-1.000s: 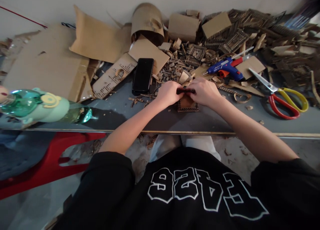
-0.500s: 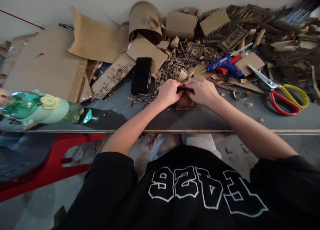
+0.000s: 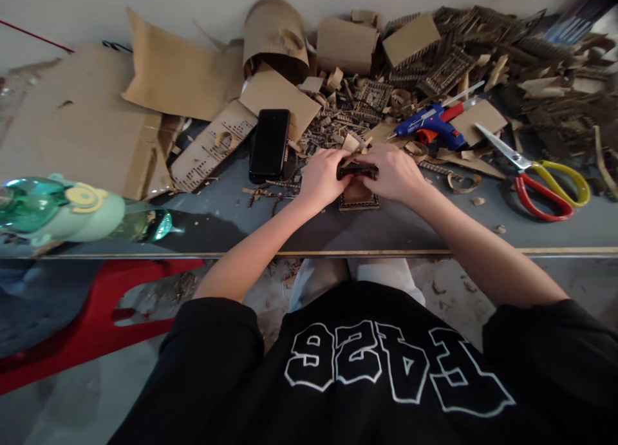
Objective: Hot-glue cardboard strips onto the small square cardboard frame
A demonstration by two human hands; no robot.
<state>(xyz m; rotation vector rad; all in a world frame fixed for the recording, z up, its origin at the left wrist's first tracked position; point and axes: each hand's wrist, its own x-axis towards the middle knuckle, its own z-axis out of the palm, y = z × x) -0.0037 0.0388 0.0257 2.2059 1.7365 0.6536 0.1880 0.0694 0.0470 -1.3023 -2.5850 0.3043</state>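
Between my two hands is a dark strip of corrugated cardboard point(image 3: 358, 170), its ridged edge facing me. My left hand point(image 3: 324, 176) grips its left end, fingers curled over the top and thumb below. At the other end my right hand point(image 3: 392, 172) pinches it the same way. Just under the strip lies a small cardboard panel point(image 3: 360, 194) with a ridged border, flat on the table; its far part is hidden by the strip and my fingers. Whether strip and panel touch, I cannot tell.
A black phone point(image 3: 270, 145) lies left of my hands. A blue glue gun point(image 3: 429, 124) and red-and-yellow scissors point(image 3: 535, 179) are on the right. Cardboard scraps point(image 3: 338, 110) pile along the back. A green bottle point(image 3: 82, 210) lies near the table's front edge point(image 3: 410, 252).
The strip shows more of its ridged face between my hands, and my fingers have shifted slightly around it. The whole view has moved a little, so things sit slightly further left.
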